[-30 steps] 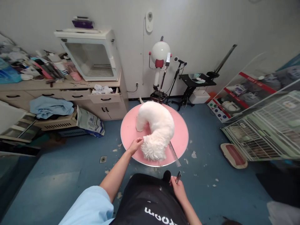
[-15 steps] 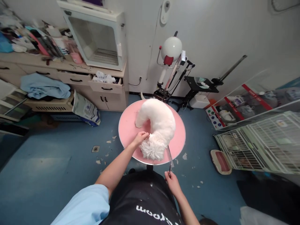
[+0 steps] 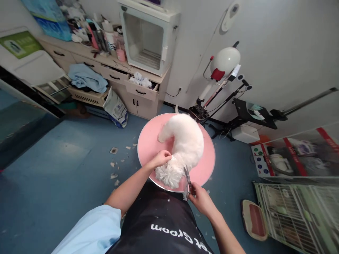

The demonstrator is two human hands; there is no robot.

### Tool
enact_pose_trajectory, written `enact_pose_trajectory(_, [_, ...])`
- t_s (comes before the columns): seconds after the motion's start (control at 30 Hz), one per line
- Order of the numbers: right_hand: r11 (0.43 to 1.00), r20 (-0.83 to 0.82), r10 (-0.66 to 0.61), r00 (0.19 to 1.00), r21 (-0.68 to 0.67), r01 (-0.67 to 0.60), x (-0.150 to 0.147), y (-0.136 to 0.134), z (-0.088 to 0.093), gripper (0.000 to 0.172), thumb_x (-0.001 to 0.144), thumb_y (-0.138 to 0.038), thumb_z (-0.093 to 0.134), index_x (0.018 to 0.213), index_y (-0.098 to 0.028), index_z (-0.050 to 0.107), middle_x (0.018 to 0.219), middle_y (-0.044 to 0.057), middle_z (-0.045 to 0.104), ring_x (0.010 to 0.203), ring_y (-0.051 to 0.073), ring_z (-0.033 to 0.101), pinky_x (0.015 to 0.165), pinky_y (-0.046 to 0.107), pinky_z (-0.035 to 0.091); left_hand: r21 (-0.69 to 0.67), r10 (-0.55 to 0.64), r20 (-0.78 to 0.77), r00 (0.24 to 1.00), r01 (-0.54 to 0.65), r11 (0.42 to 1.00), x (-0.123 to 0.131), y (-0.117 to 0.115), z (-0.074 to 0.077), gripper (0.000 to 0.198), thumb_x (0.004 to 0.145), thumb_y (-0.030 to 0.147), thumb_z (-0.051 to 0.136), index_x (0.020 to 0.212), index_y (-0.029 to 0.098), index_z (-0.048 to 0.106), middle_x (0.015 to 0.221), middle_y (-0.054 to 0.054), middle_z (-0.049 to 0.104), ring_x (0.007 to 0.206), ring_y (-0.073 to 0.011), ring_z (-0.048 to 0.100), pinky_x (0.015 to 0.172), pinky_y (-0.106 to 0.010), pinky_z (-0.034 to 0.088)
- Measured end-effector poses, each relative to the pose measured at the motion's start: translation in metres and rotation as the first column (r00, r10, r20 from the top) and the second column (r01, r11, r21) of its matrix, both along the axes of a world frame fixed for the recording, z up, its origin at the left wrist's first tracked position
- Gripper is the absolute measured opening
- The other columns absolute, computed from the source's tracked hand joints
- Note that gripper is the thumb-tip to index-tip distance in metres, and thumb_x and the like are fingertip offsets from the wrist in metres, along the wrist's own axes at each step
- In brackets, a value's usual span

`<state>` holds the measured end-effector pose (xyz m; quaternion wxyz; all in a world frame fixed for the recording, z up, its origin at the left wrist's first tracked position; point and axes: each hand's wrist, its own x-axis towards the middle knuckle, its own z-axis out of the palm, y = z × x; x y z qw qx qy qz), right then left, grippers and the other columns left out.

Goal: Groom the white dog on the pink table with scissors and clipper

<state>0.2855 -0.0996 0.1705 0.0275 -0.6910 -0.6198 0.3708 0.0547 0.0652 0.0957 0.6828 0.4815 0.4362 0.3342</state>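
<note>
A fluffy white dog (image 3: 185, 141) stands curved on a round pink table (image 3: 147, 141), its shaggy head towards me at the near edge. My left hand (image 3: 162, 158) is closed in a pinch on hair at the side of the dog's head; the tuft is small. In my right hand (image 3: 198, 197) I hold scissors (image 3: 188, 175), blades pointing up towards the dog's neck. A comb (image 3: 185, 194) also hangs from that hand, teeth facing down. Whether the blades touch the coat I cannot tell.
Cut hair (image 3: 113, 175) lies on the blue floor around a drain (image 3: 113, 150). Behind the table stands a dryer on a stand (image 3: 225, 63). Drawers (image 3: 143, 90) stick out of the cabinet at the back left. To the right are a wire cage (image 3: 291, 211) and a litter tray (image 3: 254, 220).
My right hand has risen from below the table edge, bringing the scissors up beside the dog's head. My left hand keeps its pinch. The view has turned left.
</note>
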Motion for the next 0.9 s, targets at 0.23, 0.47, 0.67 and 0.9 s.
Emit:
enact_pose_trajectory(0.23, [0.952,0.232,0.305,0.924,-0.063,-0.299,0.004,0.037,0.02,0.031,0.082,-0.019,0.051,0.112,-0.02,0.056,0.105,0.008,0.068,0.088,0.02,0.065,0.072,0.026,0.041,-0.109,0.444,0.03,0.896,-0.438,0.892,-0.001,-0.032,-0.014,0.023,0.072,0.038,0.071,0.071,0.016,0.064,0.065,-0.001,0.065,0.06,-0.0135,0.057,0.055,-0.023,0.042])
enact_pose_trajectory(0.47, [0.851,0.451,0.509,0.733,-0.137,-0.507,-0.036,0.081,0.043,0.028,0.085,-0.02,0.054,0.113,-0.017,0.057,0.108,0.012,0.067,0.089,0.024,0.067,0.072,0.03,0.04,-0.48,0.63,0.245,0.737,-0.472,0.739,-0.005,-0.054,-0.017,0.035,0.064,0.043,0.078,0.078,0.016,0.061,0.072,-0.003,0.069,0.064,-0.0146,0.065,0.063,-0.025,0.049])
enact_pose_trajectory(0.67, [0.803,0.454,0.586,0.671,-0.214,-0.557,-0.052,0.104,0.057,0.025,0.083,-0.019,0.057,0.108,-0.017,0.057,0.105,0.011,0.068,0.089,0.025,0.067,0.069,0.029,0.039,-0.516,0.692,0.256,0.675,-0.51,0.688,-0.001,-0.058,-0.017,0.037,0.063,0.044,0.077,0.08,0.017,0.059,0.073,-0.001,0.068,0.066,-0.0137,0.064,0.066,-0.025,0.049])
enact_pose_trajectory(0.9, [0.788,0.442,0.612,0.656,-0.27,-0.553,-0.059,0.124,0.069,0.027,0.08,-0.016,0.056,0.107,-0.016,0.06,0.103,0.011,0.069,0.089,0.024,0.067,0.069,0.028,0.039,-0.511,0.679,0.23,0.697,-0.507,0.694,-0.002,-0.056,-0.018,0.038,0.065,0.047,0.075,0.081,0.017,0.058,0.073,-0.001,0.066,0.065,-0.0137,0.063,0.064,-0.025,0.048])
